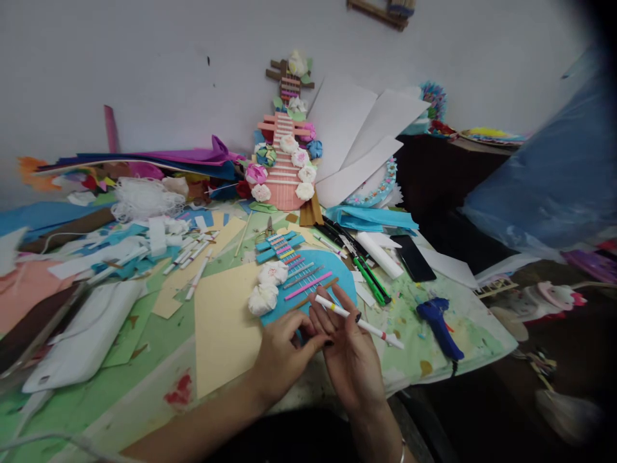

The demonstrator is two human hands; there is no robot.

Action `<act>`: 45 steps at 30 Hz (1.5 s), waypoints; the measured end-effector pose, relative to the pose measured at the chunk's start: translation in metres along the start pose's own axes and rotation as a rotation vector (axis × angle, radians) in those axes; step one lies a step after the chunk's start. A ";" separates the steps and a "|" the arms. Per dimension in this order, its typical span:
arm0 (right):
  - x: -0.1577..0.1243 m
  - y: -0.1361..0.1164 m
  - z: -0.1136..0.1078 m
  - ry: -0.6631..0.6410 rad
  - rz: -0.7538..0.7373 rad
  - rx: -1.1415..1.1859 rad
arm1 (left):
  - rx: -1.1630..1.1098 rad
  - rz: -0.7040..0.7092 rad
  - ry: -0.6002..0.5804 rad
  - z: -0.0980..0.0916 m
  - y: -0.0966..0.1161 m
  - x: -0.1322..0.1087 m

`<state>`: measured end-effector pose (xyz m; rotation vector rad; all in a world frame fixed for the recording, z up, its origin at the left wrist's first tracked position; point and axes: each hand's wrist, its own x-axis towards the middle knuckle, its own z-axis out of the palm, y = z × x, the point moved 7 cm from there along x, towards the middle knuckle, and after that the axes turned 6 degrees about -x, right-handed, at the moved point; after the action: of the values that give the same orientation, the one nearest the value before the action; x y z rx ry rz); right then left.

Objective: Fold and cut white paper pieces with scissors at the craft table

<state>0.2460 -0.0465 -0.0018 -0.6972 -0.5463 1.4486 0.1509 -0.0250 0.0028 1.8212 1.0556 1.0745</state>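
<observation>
A slim white marker (369, 329) with yellow and red bands lies across my right hand (354, 354), palm up, held under the thumb. My left hand (288, 350) is closed in a pinch, its thumb and fingertips touching the right palm. Anything small between those fingers is hidden. Just beyond both hands lies a blue paper guitar (340, 262) with coloured strips, white strings and two white paper flowers (267, 286) on its left side. My left hand partly covers its lower edge.
A pink flowered paper guitar (284, 193) leans on the wall. To the right lie a green cutter (369, 276), a phone (414, 257) and a blue glue gun (441, 328). Cream card (224, 328), more white markers (197, 276) and a white power strip (87, 334) lie left.
</observation>
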 end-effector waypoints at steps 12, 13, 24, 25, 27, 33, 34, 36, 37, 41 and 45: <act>0.000 -0.004 -0.006 -0.025 -0.026 0.069 | 0.038 0.162 -0.003 -0.018 0.007 0.007; 0.001 -0.004 -0.008 -0.025 -0.009 0.091 | -0.005 0.134 0.029 -0.025 0.005 0.010; 0.007 0.015 -0.013 -0.024 0.170 0.220 | -0.397 -0.087 0.109 -0.041 0.012 0.030; 0.007 0.016 -0.012 -0.026 0.174 0.215 | -0.386 -0.075 0.122 -0.040 0.013 0.031; 0.007 0.018 -0.010 -0.025 0.181 0.183 | -0.338 -0.022 0.148 -0.040 0.015 0.031; 0.005 0.021 -0.007 -0.027 0.153 0.103 | -0.133 0.128 0.104 -0.040 0.026 0.031; 0.005 0.021 -0.007 -0.028 0.147 0.099 | -0.110 0.140 0.089 -0.040 0.026 0.031; 0.004 0.020 -0.006 -0.037 0.139 0.088 | -0.109 0.134 0.055 -0.040 0.024 0.031; 0.005 0.020 -0.005 -0.041 0.133 0.077 | -0.129 0.115 0.039 -0.040 0.022 0.031; 0.006 0.014 -0.006 -0.022 0.067 -0.022 | -0.240 0.012 0.072 -0.049 0.009 0.030; 0.006 0.003 -0.009 0.031 -0.115 -0.202 | -0.226 0.100 0.129 -0.058 0.020 0.027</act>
<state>0.2501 -0.0411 -0.0106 -0.8322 -0.7044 1.2844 0.1115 0.0035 0.0494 1.6553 0.8842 1.3299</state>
